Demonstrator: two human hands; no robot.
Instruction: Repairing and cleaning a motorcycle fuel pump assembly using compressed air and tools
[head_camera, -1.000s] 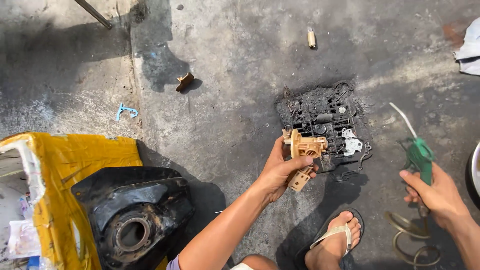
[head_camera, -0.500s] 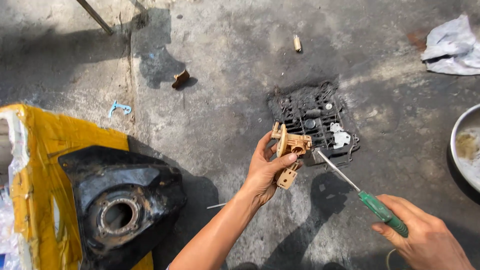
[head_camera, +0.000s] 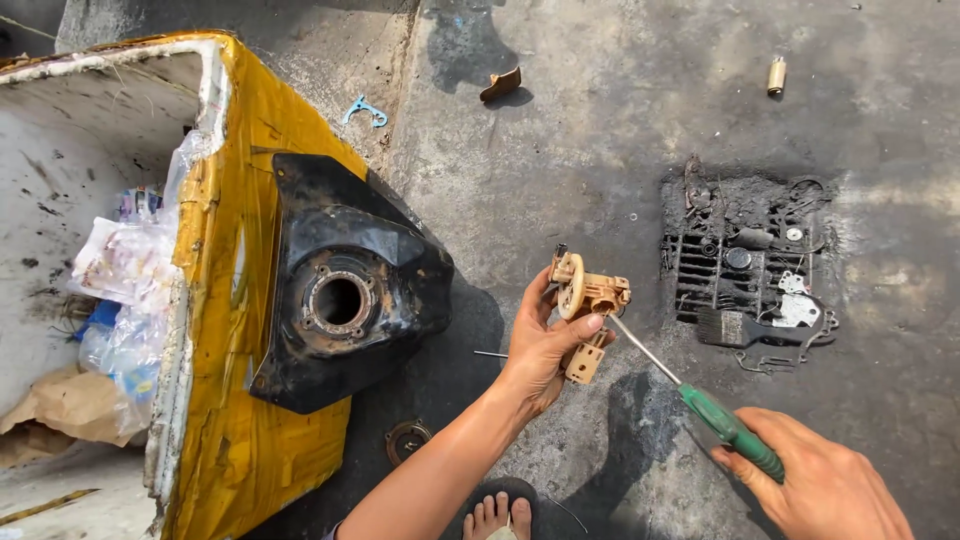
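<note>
Outdoors, left hand (head_camera: 540, 350) grips a tan plastic part (head_camera: 585, 310); right hand (head_camera: 825, 490) clasps a green-handled screwdriver (head_camera: 700, 405).

- Left hand (head_camera: 540, 350), centre of the frame, grips a tan plastic part (head_camera: 585, 310).
- Right hand (head_camera: 825, 485), lower right, holds a green-handled screwdriver (head_camera: 700, 405); its tip meets the part.
- Black tank (head_camera: 345, 290) leans on a yellow box (head_camera: 240, 180), left.
- Dark grate (head_camera: 750, 270), right.

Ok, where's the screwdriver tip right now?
In the head view, right of centre: the green-handled screwdriver is in the right hand, its tip at the tan plastic part in the left hand.
</note>
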